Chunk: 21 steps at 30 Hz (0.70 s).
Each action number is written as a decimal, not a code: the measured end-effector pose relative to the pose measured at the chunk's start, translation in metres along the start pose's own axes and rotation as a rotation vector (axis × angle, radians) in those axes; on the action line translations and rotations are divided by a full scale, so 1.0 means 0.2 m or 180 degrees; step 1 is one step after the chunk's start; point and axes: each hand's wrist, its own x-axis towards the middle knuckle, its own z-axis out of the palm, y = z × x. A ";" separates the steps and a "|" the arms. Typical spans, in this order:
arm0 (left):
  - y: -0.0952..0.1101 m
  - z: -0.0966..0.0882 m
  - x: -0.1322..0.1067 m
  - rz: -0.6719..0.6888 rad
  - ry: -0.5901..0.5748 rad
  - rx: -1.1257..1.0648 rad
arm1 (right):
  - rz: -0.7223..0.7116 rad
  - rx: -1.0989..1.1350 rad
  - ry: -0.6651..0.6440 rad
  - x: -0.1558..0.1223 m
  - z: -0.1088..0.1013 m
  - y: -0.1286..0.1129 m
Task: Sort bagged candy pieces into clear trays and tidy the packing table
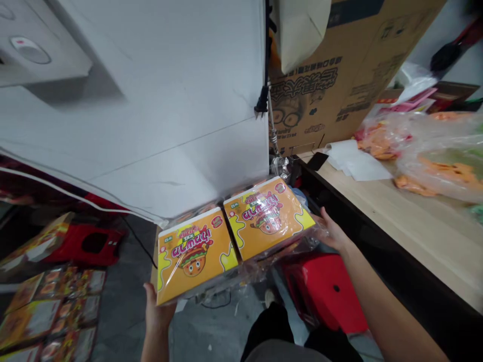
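Beside wooden workbench (396,211), carrying shrink-wrapped yellow burger-print boxes (266,216) at chest height, gripping outer edges from underneath with left hand (156,306) and right hand (330,231); slick film risking slip, sagging middle risking drop onto red plastic stool (324,291).

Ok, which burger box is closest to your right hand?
It's the yellow burger box on the right of the pair, its corner by the right hand. The matching box sits next to it, nearer the left hand.
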 end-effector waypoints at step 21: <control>-0.46 0.40 -0.64 0.1550 0.1593 0.1833 | 0.0759 -0.1327 0.1368 -0.83 -1.59 0.99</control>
